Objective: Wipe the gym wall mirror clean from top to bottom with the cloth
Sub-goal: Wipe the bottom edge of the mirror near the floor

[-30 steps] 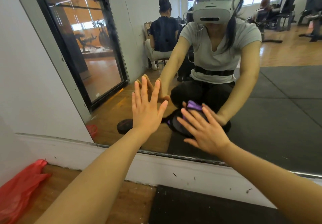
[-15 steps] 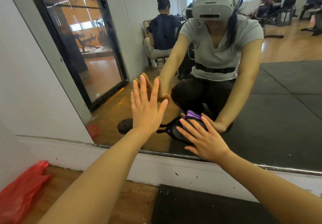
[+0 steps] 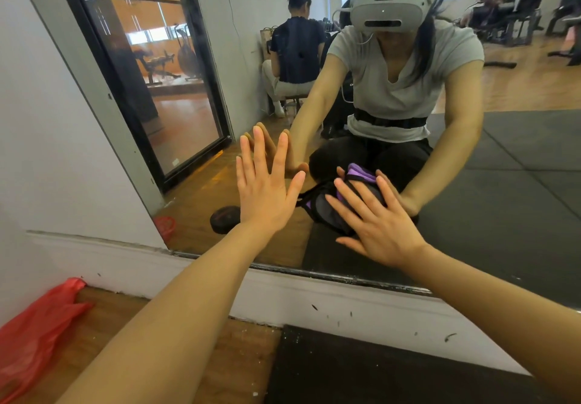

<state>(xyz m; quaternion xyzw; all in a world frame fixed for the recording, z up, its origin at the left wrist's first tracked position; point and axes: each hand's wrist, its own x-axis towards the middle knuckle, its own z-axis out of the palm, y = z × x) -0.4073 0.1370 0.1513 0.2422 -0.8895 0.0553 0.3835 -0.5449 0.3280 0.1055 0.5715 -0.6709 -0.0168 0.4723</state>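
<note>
Red bag (image 3: pixel 34 322): crumpled on the wooden floor at far left, against the white wall.
Left hand (image 3: pixel 264 190): fingers straight and spread wide, palm flat against the mirror (image 3: pixel 503 183) — holding nothing.
Cloth (image 3: pixel 327 212): purple and dark grey, pressed to the low part of the mirror under the right hand, just above the lower frame.
Right hand (image 3: pixel 377 224): fingers extended and splayed over the cloth — pressing it flat to the glass.
Black mat (image 3: pixel 377 369): on the floor below the baseboard.

Cloth (image 3: pixel 361 172) slightly higher up mirror (image 3: pixel 503 168)
</note>
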